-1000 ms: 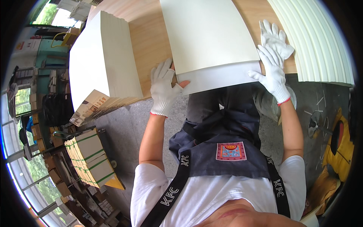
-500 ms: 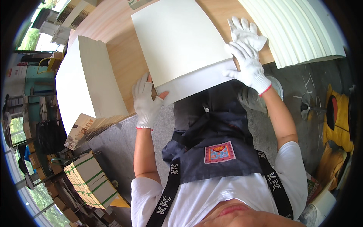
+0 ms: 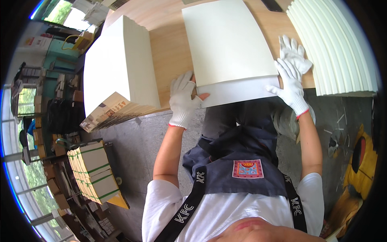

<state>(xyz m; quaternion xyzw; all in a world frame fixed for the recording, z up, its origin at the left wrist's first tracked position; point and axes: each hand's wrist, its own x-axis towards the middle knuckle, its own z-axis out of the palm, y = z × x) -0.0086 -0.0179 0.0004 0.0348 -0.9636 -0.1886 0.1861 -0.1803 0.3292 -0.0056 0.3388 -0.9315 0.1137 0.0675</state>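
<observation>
In the head view, two gloved hands flank the cream sheet [image 3: 234, 42], which lies on the worktop [image 3: 171, 44] between them and reaches away beyond their fingertips. A white sheet [image 3: 236, 92] shows as a strip under its near edge, level with the hands.

The left hand [image 3: 183, 100] lies at the near left corner, fingers extended and fairly close together, pointing away from the body. Its thumb, bare at the tip, is spread out over the corner of the white strip; whether it pinches the paper, I cannot tell.

The right hand [image 3: 291, 86] is flat at the opposite corner, fingers stretched out, thumb reaching inward onto the white strip, with nothing gripped in it. Just beyond its fingers lies a loose white glove [image 3: 294, 55]; whether they touch is unclear.

To the right of the right hand stands a row of pale, ridged stacks [image 3: 330, 48]. Left of the left hand is a tall paper pile [image 3: 107, 70]. Below and further left of that hand are bundles with green straps [image 3: 94, 171].
</observation>
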